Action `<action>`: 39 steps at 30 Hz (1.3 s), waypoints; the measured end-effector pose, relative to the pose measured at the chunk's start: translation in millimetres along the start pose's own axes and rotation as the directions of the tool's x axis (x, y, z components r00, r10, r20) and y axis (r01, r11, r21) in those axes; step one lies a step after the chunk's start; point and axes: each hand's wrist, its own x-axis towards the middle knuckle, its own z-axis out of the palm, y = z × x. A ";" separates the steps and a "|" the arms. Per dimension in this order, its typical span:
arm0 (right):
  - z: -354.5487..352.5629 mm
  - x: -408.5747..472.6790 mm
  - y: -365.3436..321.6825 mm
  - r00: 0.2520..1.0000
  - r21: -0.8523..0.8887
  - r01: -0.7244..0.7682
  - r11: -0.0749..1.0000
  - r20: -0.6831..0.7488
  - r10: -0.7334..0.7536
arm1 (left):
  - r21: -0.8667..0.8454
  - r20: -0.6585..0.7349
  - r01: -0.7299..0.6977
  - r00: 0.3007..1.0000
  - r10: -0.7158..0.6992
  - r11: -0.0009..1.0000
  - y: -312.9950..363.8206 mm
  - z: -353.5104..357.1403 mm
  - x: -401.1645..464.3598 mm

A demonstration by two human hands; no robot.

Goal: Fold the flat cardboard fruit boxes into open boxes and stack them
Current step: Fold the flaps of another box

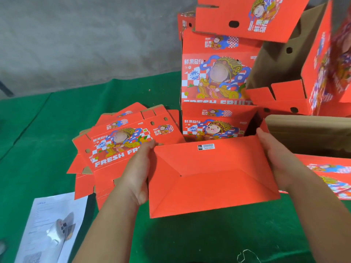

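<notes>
- The red box (pixel 210 175) in front of you shows its plain underside, folded bottom flaps meeting in diagonal creases, a small white barcode label (pixel 206 147) near its far edge. It is held tilted between both your hands, above the bench.
- The flat boxes (pixel 121 147) lie in a loose pile to your left on the bench, printed side up, reading "FRESH".
- The folded boxes (pixel 218 78) stand stacked behind, cartoon print facing you; further ones at upper right lean at angles, brown insides showing.
</notes>
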 end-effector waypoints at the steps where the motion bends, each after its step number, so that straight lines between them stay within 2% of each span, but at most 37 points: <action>1: -5.1 -9.8 3.8 0.999 0.027 -0.027 0.999 0.045 0.026 | 0.034 -0.028 0.058 0.998 -0.057 0.998 4.8 -1.3 -5.2; 3: -15.4 -22.0 4.0 0.997 0.031 0.010 0.999 0.071 -0.012 | 0.205 0.014 0.038 0.999 -0.042 0.978 6.9 0.1 -19.0; 4: -15.6 -28.7 0.1 0.997 0.012 0.043 0.999 0.059 -0.044 | 0.220 0.088 -0.067 0.995 0.048 0.973 5.5 6.4 -21.3; 5: -14.7 -31.6 -5.4 0.995 0.000 0.088 0.996 0.047 -0.088 | 0.229 0.097 -0.152 0.986 0.133 0.962 2.6 14.3 -20.6; 7: -14.3 -37.3 -12.2 0.977 0.045 0.206 0.977 0.053 -0.209 | 0.015 0.033 -0.253 0.967 0.252 0.967 -1.3 19.8 -23.1; 8: -13.9 -38.7 -13.7 0.962 0.057 0.259 0.964 0.070 -0.263 | -0.041 0.001 -0.266 0.964 0.266 0.963 -3.1 18.7 -26.7; 10: -10.0 -42.5 -15.4 0.923 0.020 0.358 0.933 0.143 -0.357 | -0.140 -0.017 -0.072 0.997 0.070 0.988 -0.5 13.6 -25.3; 12: -5.8 -45.8 -19.6 0.873 -0.074 0.471 0.879 0.178 -0.454 | -0.059 0.022 0.133 0.991 -0.131 0.989 6.9 17.5 -26.5; 14: -10.4 -48.1 -28.5 0.790 -0.162 0.609 0.776 0.210 -0.576 | 0.110 -0.053 0.086 0.995 -0.081 0.990 6.9 18.9 -19.2; 16: -22.6 -50.8 -38.0 0.662 -0.217 0.750 0.625 0.267 -0.701 | 0.265 -0.064 -0.078 0.993 0.099 0.961 14.3 25.0 -13.1; 18: -31.2 -58.3 -41.4 0.549 -0.125 0.834 0.537 0.274 -0.790 | 0.285 -0.030 -0.223 0.970 0.241 0.932 20.2 27.0 -13.1; 20: -35.1 -64.7 -37.7 0.455 -0.103 0.890 0.443 0.238 -0.858 | 0.140 0.000 -0.323 0.945 0.326 0.936 15.8 30.1 -16.0; 22: -39.8 -65.9 -33.3 0.388 -0.121 0.920 0.372 0.157 -0.908 | 0.037 0.111 -0.398 0.913 0.392 0.917 6.7 39.3 -20.4; 24: -50.1 -64.1 -34.7 0.281 -0.222 0.941 0.257 0.083 -0.956 | 0.067 0.219 -0.516 0.843 0.492 0.854 0.9 50.8 -24.2; 26: -64.0 -61.2 -35.7 0.168 -0.362 0.922 0.134 0.064 -0.984 | 0.117 0.269 -0.609 0.780 0.565 0.784 2.5 66.6 -25.6; 29: -75.9 -62.5 -31.3 0.041 -0.491 0.870 0.047 -0.023 -0.999 | 0.176 0.304 -0.668 0.736 0.605 0.723 2.3 86.3 -22.6; 32: -85.3 -66.3 -33.7 -0.009 -0.548 0.834 0.057 -0.116 -0.993 | 0.193 0.341 -0.682 0.720 0.604 0.705 7.1 108.7 -22.3; 34: -95.6 -69.1 -37.6 -0.021 -0.591 0.803 0.072 -0.149 -0.989 | 0.241 0.374 -0.725 0.682 0.628 0.645 11.4 121.7 -20.9; 39: -134.5 -61.7 -45.5 -0.111 -0.730 0.683 -0.009 -0.092 -0.990 | 0.315 0.507 -0.860 0.510 0.695 0.402 3.2 150.9 -0.4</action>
